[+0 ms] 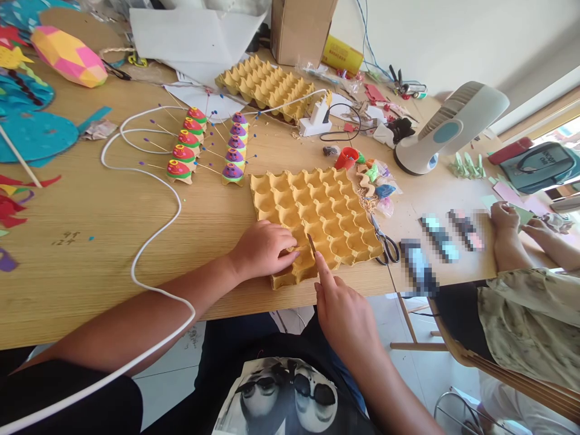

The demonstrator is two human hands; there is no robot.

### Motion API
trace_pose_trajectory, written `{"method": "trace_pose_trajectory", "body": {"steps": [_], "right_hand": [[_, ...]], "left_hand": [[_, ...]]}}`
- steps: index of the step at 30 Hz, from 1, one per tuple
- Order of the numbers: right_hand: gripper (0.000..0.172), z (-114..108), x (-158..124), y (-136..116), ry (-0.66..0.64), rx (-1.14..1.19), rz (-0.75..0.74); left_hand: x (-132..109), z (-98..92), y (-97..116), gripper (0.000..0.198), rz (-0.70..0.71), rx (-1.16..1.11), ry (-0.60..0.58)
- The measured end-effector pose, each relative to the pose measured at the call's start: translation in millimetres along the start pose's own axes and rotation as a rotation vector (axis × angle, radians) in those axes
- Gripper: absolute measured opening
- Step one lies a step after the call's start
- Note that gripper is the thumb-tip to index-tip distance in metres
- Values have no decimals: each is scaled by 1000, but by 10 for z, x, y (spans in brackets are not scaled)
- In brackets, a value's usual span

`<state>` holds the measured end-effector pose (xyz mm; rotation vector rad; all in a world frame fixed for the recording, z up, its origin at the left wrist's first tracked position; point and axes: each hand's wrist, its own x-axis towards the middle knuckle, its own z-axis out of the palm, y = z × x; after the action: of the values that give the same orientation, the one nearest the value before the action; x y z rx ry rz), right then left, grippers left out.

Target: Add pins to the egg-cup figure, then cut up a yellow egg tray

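A yellow-brown egg tray (317,211) lies on the table in front of me, its left front corner near the table edge. My left hand (265,249) rests on the tray's left front part, fingers bent over its cups and holding it. In my right hand (342,302) is a small knife (310,243), forefinger stretched along it, its blade down among the cups near the tray's front. The handle is mostly hidden inside my fist. Scissors (387,241) with dark handles lie against the tray's right edge.
Two rows of painted egg-cup caterpillars (183,151) with pin feelers stand behind left. A white cable (156,225) runs across the table and over my left forearm. Another egg tray (267,84), a power adapter (319,118) and a fan (446,130) stand farther back. Another person's hands (505,214) are at right.
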<state>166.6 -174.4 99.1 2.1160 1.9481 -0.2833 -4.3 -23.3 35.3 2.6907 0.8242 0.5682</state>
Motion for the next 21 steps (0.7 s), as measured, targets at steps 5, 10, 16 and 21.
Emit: {"method": "trace_pose_trajectory", "body": {"steps": [5,10,16,21], "right_hand": [[62,-9,1,-14,7,-20,0],[62,3,9,-19,5,-31,0],[63,32,11,-56,25,-71,-26],[66,59,15,-82,32,-127,-18]], "left_hand": [[3,-4,7,26,-5,4,2],[0,2,2,25,-4,8,0],[1,2,-3,27,-7,3,-9],[4,-4,6,29,-4,1,-4]]}}
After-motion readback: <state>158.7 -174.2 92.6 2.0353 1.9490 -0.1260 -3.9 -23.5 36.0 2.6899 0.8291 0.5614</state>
